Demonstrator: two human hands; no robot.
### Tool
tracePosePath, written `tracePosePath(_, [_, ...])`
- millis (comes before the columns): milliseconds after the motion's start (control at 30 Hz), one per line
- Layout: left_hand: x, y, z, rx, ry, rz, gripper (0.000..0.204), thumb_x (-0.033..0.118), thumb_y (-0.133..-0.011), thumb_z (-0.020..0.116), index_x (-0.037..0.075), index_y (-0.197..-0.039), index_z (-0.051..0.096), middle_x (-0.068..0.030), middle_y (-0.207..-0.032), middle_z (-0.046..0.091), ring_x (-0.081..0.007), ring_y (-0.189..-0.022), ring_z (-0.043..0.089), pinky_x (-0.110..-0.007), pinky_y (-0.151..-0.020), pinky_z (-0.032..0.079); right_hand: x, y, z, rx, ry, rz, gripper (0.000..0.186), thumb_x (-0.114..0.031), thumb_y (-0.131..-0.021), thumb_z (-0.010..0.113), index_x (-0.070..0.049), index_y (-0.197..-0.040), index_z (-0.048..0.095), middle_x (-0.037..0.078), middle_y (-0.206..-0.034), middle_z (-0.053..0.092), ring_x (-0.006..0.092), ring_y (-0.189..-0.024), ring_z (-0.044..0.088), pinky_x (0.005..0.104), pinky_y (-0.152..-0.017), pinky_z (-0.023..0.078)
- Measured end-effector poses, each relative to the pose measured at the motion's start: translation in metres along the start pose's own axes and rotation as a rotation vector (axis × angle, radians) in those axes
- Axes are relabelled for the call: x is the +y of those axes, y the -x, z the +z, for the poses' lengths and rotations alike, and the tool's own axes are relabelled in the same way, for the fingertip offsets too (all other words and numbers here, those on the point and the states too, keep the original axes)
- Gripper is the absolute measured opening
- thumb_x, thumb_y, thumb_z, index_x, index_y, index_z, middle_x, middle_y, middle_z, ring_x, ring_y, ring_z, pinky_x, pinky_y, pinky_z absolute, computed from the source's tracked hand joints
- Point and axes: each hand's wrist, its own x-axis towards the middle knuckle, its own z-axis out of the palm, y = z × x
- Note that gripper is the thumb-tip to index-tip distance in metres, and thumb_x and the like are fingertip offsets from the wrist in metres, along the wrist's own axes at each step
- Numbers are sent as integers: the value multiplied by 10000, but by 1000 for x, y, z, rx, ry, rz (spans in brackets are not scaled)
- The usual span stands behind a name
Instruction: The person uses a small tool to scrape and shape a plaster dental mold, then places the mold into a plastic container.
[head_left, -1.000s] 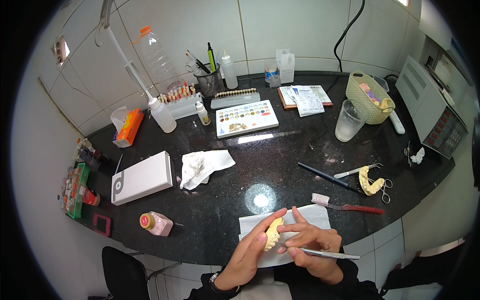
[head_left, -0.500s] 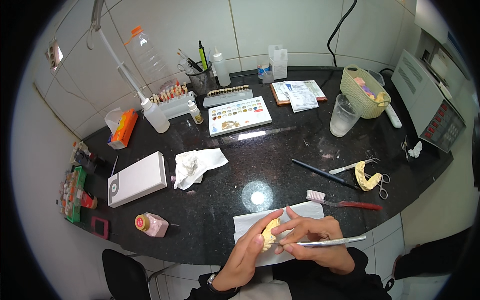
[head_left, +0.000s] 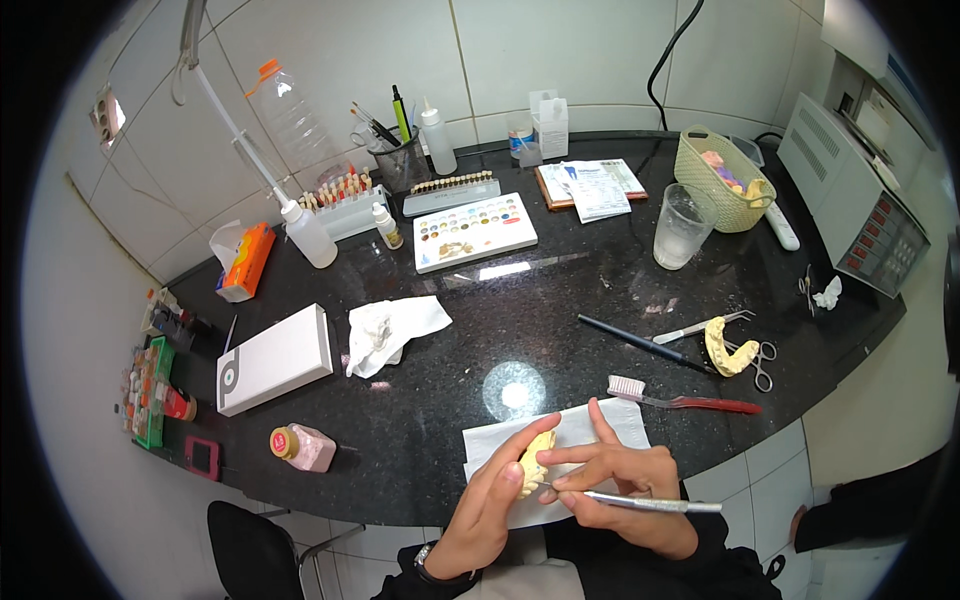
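My left hand (head_left: 492,495) grips a small yellow dental cast (head_left: 536,457) over a white paper towel (head_left: 580,437) at the front edge of the black counter. My right hand (head_left: 625,480) holds a thin metal instrument (head_left: 640,502), its tip touching the cast and its handle pointing right. The right index finger is stretched out above the towel. A second yellow dental cast (head_left: 728,348) lies to the right beside small scissors (head_left: 760,360).
A red-handled toothbrush (head_left: 680,398) and a dark brush (head_left: 640,343) lie right of the towel. Further back are a crumpled tissue (head_left: 385,328), a white box (head_left: 275,358), a colour palette (head_left: 475,230), a glass of water (head_left: 680,225), a wicker basket (head_left: 722,178) and a pink jar (head_left: 300,447).
The instrument in my right hand has swung from pointing lower right to lying level with its tip on the cast. The view has tilted a little; the counter items have not moved.
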Motion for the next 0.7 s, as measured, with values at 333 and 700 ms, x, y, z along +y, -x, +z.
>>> tracePosePath(333, [2,-2,-1,-5,50,-44,634,403,-963,320,-83,-1370,302,-170,-1374,388,-195,-1229,403,-327,-1040,274,15,5,5,73,-124,-58,69,-39,-789,656,-48,-857,666,76,-787,709,281,-1075,611,553,-1117,-28])
tracePosePath(700, [3,-2,-2,-35,56,-70,611,396,-980,278,-67,-1377,308,-181,-1402,372,-239,-1289,362,-339,-1071,240,14,2,4,80,-104,-87,66,-27,-767,669,-54,-824,648,100,-766,704,287,-1038,629,555,-1118,29])
